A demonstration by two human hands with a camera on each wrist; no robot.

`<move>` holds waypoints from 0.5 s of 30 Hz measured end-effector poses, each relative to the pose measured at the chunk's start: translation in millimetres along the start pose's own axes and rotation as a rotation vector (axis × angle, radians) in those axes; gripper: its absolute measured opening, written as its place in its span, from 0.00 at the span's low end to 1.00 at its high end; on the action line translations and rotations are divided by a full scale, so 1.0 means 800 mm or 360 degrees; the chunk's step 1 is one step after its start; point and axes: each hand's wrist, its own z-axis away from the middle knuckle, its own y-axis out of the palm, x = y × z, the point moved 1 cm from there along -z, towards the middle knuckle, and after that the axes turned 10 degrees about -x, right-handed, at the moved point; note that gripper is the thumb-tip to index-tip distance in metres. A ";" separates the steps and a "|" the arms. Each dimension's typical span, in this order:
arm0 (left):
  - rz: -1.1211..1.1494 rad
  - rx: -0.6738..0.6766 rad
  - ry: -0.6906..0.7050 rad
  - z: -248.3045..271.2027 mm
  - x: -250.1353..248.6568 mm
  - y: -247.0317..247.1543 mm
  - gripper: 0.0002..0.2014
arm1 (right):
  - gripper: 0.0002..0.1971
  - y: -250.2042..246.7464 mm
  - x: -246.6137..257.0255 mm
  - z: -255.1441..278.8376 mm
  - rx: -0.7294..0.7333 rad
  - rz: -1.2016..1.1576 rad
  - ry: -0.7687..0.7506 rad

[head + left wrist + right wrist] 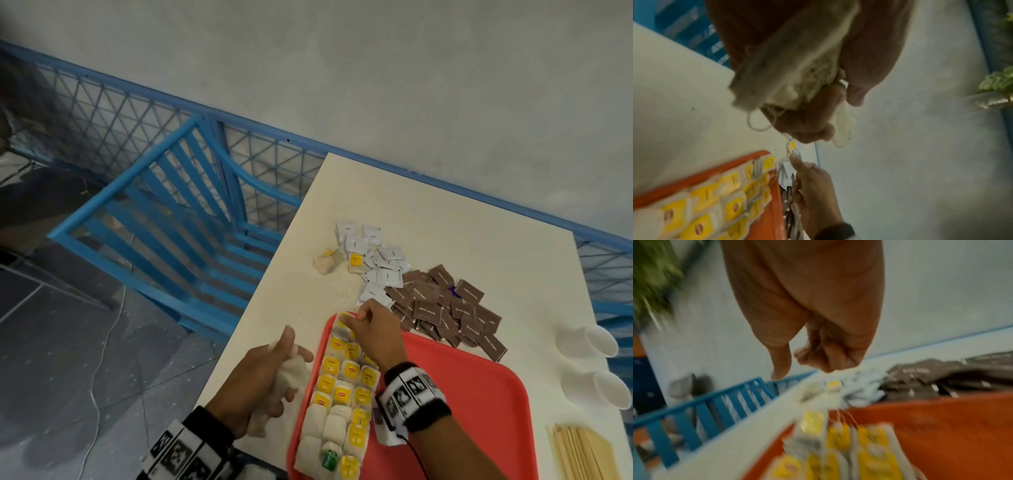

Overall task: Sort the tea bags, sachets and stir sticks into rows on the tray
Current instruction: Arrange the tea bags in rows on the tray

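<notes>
A red tray (462, 411) lies at the table's near edge. Tea bags (342, 394) with yellow tags fill rows along its left side. My left hand (291, 359) grips a bunch of loose tea bags (293, 373), also visible in the left wrist view (797, 65), just left of the tray. My right hand (358, 317) is over the tray's far left corner. Its fingers are curled and its thumb sticks out, with nothing visible in it (797, 360). White sachets (376, 260) and brown sachets (445, 311) lie heaped beyond the tray. Stir sticks (579, 452) lie at the near right.
Two stray tea bags (329, 262) lie on the table left of the white sachets. White paper cups (589, 342) stand at the right edge. A blue slatted chair (171, 222) and a blue mesh fence (102, 113) stand left of the table (428, 205).
</notes>
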 end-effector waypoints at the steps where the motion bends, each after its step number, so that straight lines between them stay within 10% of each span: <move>1: 0.0069 0.0041 -0.0049 0.000 -0.002 0.003 0.37 | 0.15 -0.014 0.012 0.016 0.0024 -0.0101 -0.0090; 7: 0.0429 0.0327 -0.0236 0.000 -0.006 0.040 0.35 | 0.07 -0.093 0.061 0.121 0.0272 -0.0522 -0.0332; 15: 0.0304 0.0382 -0.0053 0.004 0.008 0.086 0.19 | 0.06 -0.111 0.045 0.156 0.0013 -0.0599 -0.0403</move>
